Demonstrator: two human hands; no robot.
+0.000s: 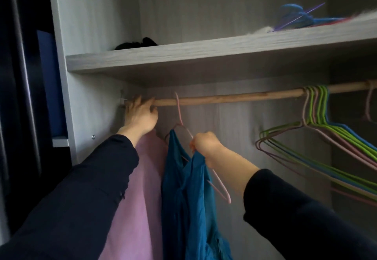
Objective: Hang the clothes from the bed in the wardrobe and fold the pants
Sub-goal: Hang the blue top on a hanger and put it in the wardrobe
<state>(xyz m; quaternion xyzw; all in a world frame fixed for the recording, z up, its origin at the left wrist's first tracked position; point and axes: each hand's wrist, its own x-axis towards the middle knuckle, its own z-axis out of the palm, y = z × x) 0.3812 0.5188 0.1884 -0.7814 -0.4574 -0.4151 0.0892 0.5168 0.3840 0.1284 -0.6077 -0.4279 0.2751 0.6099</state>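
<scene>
A wooden rail (234, 97) runs across the wardrobe under a grey shelf. A teal garment (183, 194) hangs on a pink hanger (179, 113) hooked over the rail. My right hand (206, 145) pinches the teal fabric and the hanger's arm at the shoulder. To the left hangs a pink garment (140, 188). My left hand (141, 115) is at the rail's left end above the pink garment, fingers curled by the rail; what it grips is hidden.
A bunch of several empty green, blue and pink hangers (318, 129) hangs at the right of the rail. The grey shelf (183, 60) above holds a black item (136, 44) and blue yarn (295, 16). The wardrobe's side wall (89, 25) stands close on the left.
</scene>
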